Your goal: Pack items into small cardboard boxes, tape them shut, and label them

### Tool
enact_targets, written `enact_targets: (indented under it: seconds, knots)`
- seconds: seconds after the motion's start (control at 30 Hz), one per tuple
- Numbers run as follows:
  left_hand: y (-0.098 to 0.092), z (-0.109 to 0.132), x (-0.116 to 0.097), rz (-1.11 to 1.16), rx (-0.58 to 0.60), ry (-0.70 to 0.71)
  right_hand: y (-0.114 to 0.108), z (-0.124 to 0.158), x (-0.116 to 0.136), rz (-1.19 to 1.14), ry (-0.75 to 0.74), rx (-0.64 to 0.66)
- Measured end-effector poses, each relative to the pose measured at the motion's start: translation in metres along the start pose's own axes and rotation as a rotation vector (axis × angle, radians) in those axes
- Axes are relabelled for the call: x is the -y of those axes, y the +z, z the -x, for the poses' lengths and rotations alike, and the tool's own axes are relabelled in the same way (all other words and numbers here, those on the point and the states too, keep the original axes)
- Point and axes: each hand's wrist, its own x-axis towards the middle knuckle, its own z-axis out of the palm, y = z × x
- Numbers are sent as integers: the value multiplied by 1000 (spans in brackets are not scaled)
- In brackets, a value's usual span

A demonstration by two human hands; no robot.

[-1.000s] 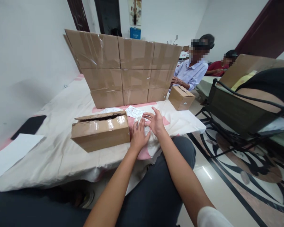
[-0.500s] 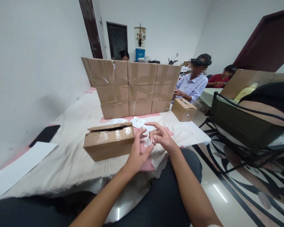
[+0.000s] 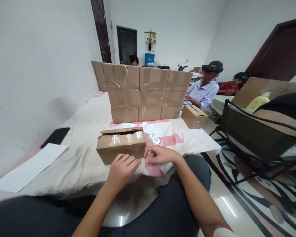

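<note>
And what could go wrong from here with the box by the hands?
The box has a gap along its top, so it might open further. The white tape dispenser sits just beyond the right hand and could get knocked. The tablecloth is rumpled near the left hand; a snag might shift the box.

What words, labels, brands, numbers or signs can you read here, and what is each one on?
None can be read for certain.
Two printed sheets behind the tape dispenser: print too blurred.
Blue container at the back: pale lettering, too small.
White panel beside the seated person: reddish marks, too small.
Taped box near the hands: no lettering visible.
</note>
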Motion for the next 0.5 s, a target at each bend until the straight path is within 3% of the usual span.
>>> enact_targets:
  seconds: [0.1, 0.23, 0.37, 0.5]
  knots:
    - [-11, 0, 7, -122, -43, 134, 1, -7, 1, 46, 28, 126]
    - [-24, 6, 22, -162, -154, 120, 3, -10, 9, -23, -20, 148]
    - [-37, 25, 63, -297, -297, -178, -2, -7, 16, -1, 9, 9]
    - [-37, 53, 112, -159, -187, -486, -11, -7, 31, 32, -12, -215]
